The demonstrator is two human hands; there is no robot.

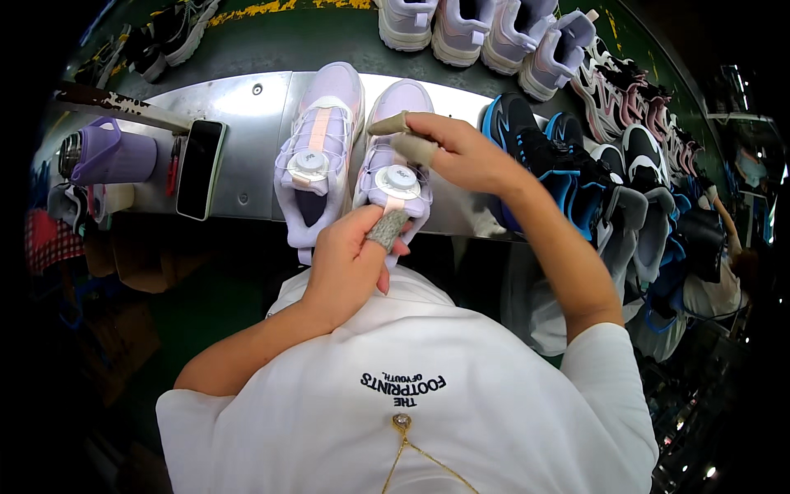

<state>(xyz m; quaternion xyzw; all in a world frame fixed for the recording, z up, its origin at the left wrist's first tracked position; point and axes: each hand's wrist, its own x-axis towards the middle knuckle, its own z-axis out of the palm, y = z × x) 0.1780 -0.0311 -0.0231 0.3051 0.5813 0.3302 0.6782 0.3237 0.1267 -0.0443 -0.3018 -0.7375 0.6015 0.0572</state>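
Two lavender sneakers with white dial closures, thin laces and a pale pink centre strip lie side by side, toes pointing away from me. The left sneaker (319,132) is untouched. At the opening of the right sneaker (402,98), my left hand (346,257) grips the tongue and collar edge; a grey knit cover wraps one finger. My right hand (465,150), with beige covers on its fingers, reaches over the laced upper beyond the dial (397,181). Its covered fingers are apart and rest at the upper; no held thing shows between them.
The shoes lie on a metal bench (239,99). To the left are a phone (202,169) and a purple cup holder (115,155). Black-and-blue sneakers (518,136) crowd the right side. More lavender sneakers (461,33) stand beyond the bench. A person (716,280) is at the far right.
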